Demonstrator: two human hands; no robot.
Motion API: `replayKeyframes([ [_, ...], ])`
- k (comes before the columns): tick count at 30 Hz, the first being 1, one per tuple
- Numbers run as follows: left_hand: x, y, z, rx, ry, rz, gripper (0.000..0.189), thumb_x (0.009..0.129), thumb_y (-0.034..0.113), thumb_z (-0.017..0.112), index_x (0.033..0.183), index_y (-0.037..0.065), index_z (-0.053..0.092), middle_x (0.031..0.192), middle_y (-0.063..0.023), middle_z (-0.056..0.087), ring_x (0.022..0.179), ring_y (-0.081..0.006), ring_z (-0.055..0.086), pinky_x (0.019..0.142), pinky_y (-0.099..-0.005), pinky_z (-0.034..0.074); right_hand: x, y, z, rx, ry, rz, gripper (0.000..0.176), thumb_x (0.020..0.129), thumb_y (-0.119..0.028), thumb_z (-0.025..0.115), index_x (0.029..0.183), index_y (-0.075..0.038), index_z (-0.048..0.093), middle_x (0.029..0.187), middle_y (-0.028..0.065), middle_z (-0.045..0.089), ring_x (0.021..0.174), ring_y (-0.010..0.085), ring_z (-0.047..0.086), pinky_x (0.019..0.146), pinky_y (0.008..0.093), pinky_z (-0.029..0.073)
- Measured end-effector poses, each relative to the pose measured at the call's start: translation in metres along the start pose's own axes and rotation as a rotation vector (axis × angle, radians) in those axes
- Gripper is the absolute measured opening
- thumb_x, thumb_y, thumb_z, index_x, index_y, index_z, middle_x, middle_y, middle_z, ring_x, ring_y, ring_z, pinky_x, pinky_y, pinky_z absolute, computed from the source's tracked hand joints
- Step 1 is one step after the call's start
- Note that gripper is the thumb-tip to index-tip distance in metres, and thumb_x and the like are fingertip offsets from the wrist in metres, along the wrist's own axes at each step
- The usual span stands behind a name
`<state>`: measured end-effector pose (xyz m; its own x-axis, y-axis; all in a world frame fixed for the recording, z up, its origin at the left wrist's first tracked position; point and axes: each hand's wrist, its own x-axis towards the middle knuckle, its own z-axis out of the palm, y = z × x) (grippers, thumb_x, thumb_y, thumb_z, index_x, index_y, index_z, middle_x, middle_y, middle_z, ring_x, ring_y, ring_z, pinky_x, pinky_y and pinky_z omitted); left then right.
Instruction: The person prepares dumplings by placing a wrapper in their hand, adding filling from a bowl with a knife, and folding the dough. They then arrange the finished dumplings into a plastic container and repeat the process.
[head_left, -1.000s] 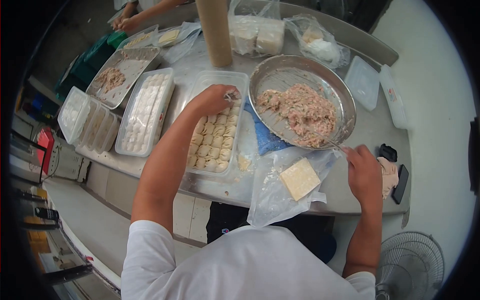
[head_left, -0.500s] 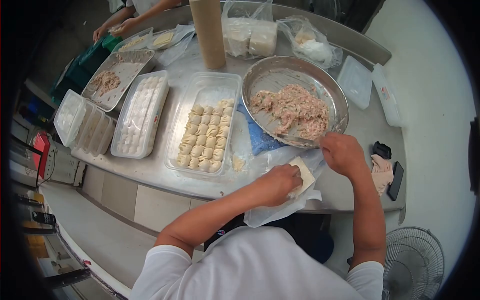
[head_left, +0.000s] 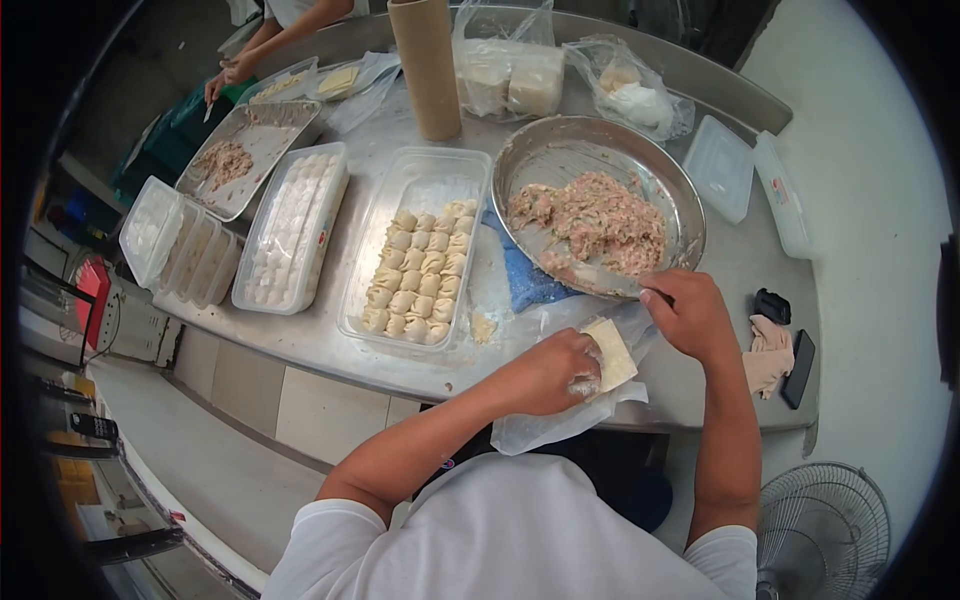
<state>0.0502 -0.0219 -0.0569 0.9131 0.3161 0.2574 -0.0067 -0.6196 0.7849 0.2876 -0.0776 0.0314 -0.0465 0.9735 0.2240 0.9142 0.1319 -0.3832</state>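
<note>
My left hand [head_left: 560, 372], floury at the fingers, is closed at the edge of square dumpling wrappers [head_left: 613, 354]. The wrappers lie over a clear plastic sheet [head_left: 540, 428] at the table's front edge; my curled fingers hide how many they grip. In my right hand [head_left: 692, 308] is a flat spreading knife [head_left: 598, 277], gripped by its handle. Its blade reaches over the near rim of a round steel pan [head_left: 682, 190], close to the minced meat filling [head_left: 608, 222]. Left of the pan, folded dumplings [head_left: 412, 270] sit in rows in a clear plastic container [head_left: 350, 300].
A blue cloth [head_left: 530, 280] lies under the pan. Farther left are a filled container [head_left: 290, 230] and a metal tray [head_left: 240, 205] with some filling. A cardboard tube [head_left: 425, 70] stands behind. A phone [head_left: 798, 368] lies right. Another person's hands [head_left: 228, 78] work at the far left.
My left fingers have shifted off the wrappers' middle to their left edge, showing more of them. The knife stays at the pan's near side. The other person's hands moved down and left.
</note>
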Motion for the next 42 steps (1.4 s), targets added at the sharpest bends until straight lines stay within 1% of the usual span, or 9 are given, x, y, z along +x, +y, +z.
replayKeyframes([
  [5,0.002,-0.005,0.002,0.034,-0.006,0.012,0.020,0.079,0.010,0.074,0.098,0.004,0.069,0.108,-0.0134,0.064,0.106,-0.0343,0.059,0.096,-0.0408,0.046,-0.027,0.006,0.011,0.346,0.127,0.192,0.021,0.087,-0.007,0.068,0.106,0.002,0.070,0.084,0.0116,0.070,0.074,0.0198,0.066,0.070,0.0306,0.051],
  [8,0.004,-0.010,-0.002,-0.266,0.078,-0.059,0.016,0.086,0.010,0.071,0.100,0.003,0.066,0.104,-0.0101,0.065,0.099,-0.0272,0.061,0.093,-0.0359,0.046,-0.047,-0.004,0.021,0.636,0.168,0.450,0.020,0.091,-0.005,0.067,0.109,0.003,0.065,0.086,0.0041,0.066,0.078,0.0103,0.061,0.069,0.0267,0.050],
  [10,0.005,-0.004,-0.004,-0.924,0.347,-0.425,0.014,0.092,0.010,0.068,0.102,0.002,0.064,0.100,-0.0054,0.064,0.093,-0.0179,0.060,0.089,-0.0306,0.045,-0.056,-0.018,0.031,0.979,0.233,0.460,0.029,0.091,-0.002,0.067,0.118,0.002,0.056,0.095,0.0020,0.062,0.084,0.0072,0.059,0.073,0.0239,0.049],
  [11,0.006,0.001,-0.006,-1.191,0.397,-0.402,0.016,0.092,0.011,0.068,0.104,0.003,0.062,0.099,-0.0024,0.062,0.093,-0.0118,0.058,0.086,-0.0277,0.044,-0.058,-0.028,0.037,0.978,0.236,0.463,0.029,0.091,-0.002,0.067,0.118,0.002,0.056,0.095,0.0020,0.062,0.084,0.0072,0.059,0.073,0.0239,0.049],
  [16,0.011,0.015,-0.008,-0.872,0.462,-0.299,0.015,0.092,0.012,0.068,0.101,0.002,0.062,0.099,-0.0023,0.060,0.092,-0.0118,0.055,0.086,-0.0266,0.043,-0.049,-0.075,0.058,1.268,0.309,0.399,0.043,0.088,0.003,0.068,0.125,-0.001,0.047,0.105,0.0062,0.061,0.090,0.0090,0.058,0.082,0.0243,0.049],
  [26,0.000,0.029,-0.022,-0.340,0.384,-0.180,0.015,0.091,0.009,0.069,0.101,0.000,0.063,0.105,-0.0060,0.060,0.094,-0.0134,0.057,0.084,-0.0280,0.046,-0.052,-0.075,0.074,1.395,0.384,0.429,0.034,0.091,-0.004,0.068,0.120,-0.003,0.051,0.097,0.0047,0.063,0.073,0.0039,0.054,0.057,0.0180,0.044],
  [33,-0.002,0.016,-0.018,-0.485,0.372,-0.227,0.017,0.090,0.009,0.071,0.102,0.000,0.063,0.105,-0.0072,0.061,0.095,-0.0130,0.057,0.084,-0.0280,0.046,-0.054,-0.075,0.078,1.403,0.370,0.437,0.038,0.090,-0.003,0.070,0.122,-0.002,0.050,0.100,0.0054,0.063,0.077,0.0046,0.057,0.059,0.0175,0.046],
  [38,-0.003,0.013,-0.018,-0.573,0.418,-0.248,0.016,0.091,0.010,0.068,0.102,0.000,0.062,0.104,-0.0064,0.060,0.096,-0.0124,0.056,0.087,-0.0274,0.044,-0.050,-0.080,0.079,1.368,0.369,0.423,0.041,0.089,0.001,0.069,0.124,0.000,0.048,0.107,0.0086,0.063,0.095,0.0097,0.061,0.084,0.0238,0.051],
  [42,-0.004,0.011,-0.019,-0.799,0.476,-0.336,0.017,0.092,0.012,0.068,0.101,0.000,0.061,0.103,-0.0057,0.060,0.095,-0.0123,0.055,0.086,-0.0274,0.045,-0.050,-0.077,0.080,1.384,0.364,0.415,0.042,0.089,0.003,0.067,0.125,0.001,0.047,0.109,0.0098,0.063,0.098,0.0111,0.060,0.089,0.0261,0.050],
])
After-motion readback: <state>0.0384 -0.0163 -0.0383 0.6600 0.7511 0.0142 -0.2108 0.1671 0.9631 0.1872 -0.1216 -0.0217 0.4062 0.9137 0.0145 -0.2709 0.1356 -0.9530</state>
